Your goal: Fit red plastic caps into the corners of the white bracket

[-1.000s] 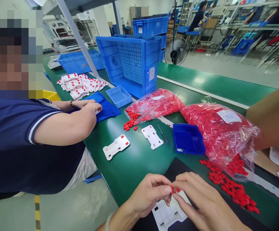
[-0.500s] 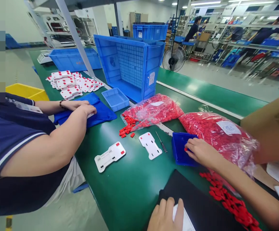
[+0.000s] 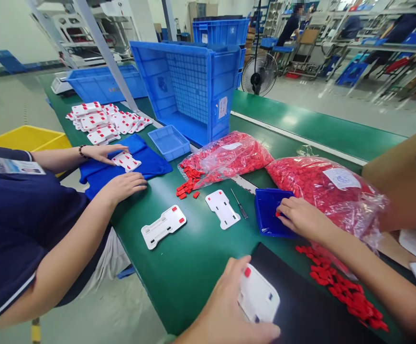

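Left hand: part-curled, thumb and fingers clasping white plate, seemingly to steady it.
Right hand: fingers bunched on red bit, over blue tray.
White plate: 7 o'clock from blue tray; long axis looks 11-to-5, red corner toward 11.
Black cloth: beneath, likely scratch guard.

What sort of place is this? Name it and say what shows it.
Probably a factory assembly floor: a long green bench, a pile of matching white plates, and bags of small red pieces.
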Motion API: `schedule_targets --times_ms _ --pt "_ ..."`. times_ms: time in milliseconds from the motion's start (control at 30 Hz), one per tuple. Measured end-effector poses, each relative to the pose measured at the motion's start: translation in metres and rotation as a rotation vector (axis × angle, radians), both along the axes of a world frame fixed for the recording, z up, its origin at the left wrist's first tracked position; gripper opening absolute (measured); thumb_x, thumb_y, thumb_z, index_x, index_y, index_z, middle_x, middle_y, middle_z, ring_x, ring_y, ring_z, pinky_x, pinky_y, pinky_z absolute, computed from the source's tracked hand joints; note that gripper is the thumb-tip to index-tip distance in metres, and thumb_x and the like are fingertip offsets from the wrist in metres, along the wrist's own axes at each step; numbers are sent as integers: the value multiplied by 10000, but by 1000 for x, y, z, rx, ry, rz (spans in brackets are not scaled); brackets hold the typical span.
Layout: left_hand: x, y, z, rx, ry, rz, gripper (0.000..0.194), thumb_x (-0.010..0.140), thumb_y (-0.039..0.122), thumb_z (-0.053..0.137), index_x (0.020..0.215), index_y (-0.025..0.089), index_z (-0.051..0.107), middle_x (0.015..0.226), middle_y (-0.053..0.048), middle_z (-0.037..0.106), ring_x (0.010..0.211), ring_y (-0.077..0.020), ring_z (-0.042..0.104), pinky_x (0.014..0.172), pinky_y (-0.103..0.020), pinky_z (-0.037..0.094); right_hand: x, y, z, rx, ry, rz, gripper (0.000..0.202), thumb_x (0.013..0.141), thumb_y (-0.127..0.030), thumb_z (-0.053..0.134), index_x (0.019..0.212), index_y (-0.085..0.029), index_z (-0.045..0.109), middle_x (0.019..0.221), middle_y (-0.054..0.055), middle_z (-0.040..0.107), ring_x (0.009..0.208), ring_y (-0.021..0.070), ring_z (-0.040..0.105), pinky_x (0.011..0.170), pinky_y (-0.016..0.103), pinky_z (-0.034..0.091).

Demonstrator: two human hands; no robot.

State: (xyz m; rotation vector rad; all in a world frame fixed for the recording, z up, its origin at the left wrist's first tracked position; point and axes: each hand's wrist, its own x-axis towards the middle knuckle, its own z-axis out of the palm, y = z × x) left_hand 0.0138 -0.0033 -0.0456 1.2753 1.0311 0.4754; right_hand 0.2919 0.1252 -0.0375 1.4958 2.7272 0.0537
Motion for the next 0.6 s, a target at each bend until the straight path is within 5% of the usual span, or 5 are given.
schedule_targets --times_ms 100,233,600 --pt "-6 7 7 -225 -353 300 651 656 312 807 1178 206 433 944 -22 586 800 -167 582 730 -301 493 0 -8 9 8 108 -29 160 906 -256 539 912 -171 674 882 77 648 835 224 597 766 350 447" --pt "-4 9 2 -269 -524 493 326 798 327 716 892 174 444 807 8 582 721 -106 547 677 -232 451 1 -25 16 40 254 -90 222 948 -355 487 963 -190 634 945 61 656 869 197 619 774 324 477" --pt "-2 -14 21 -12 -259 319 201 932 347 531 1039 185 479 787 20 542 655 -92 473 604 -210 404 -77 -127 52 135 441 62 116 941 -204 533 1050 -176 562 986 61 603 897 199 533 776 341 385"
